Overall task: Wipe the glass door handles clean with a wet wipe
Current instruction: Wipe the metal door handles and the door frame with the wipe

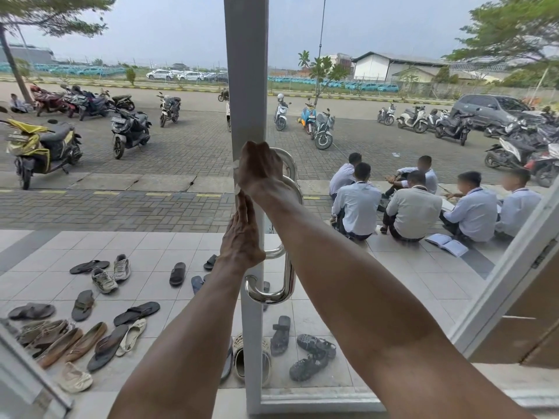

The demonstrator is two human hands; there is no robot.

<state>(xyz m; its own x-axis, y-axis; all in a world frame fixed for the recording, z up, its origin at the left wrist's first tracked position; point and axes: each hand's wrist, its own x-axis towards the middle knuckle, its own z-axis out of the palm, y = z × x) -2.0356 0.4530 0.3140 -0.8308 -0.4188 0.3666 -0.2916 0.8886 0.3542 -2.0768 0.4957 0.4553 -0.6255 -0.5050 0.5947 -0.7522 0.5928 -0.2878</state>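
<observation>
Beyond the glass, shoes and sandals point(104, 279) litter the pale tiled porch point(181, 246), 6 people point(414, 207) sit grouped at its edge, and motorbikes point(130, 131) stand on brick paving. The white door frame point(246, 86) carries the chrome handle point(289, 276). The right hand point(260, 170) curls round the handle's top bend, gripping a wet wipe point(237, 179) — the left hand point(240, 240), fingers straight, rests flat against the frame just below.

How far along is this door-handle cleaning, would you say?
Done: nothing I can confirm; the chrome shines throughout. In hand: the right hand grips the wet wipe at the top of the door handle, while the left hand lies flat on the door frame. Left: probably the handle's lower bend and bottom.
</observation>
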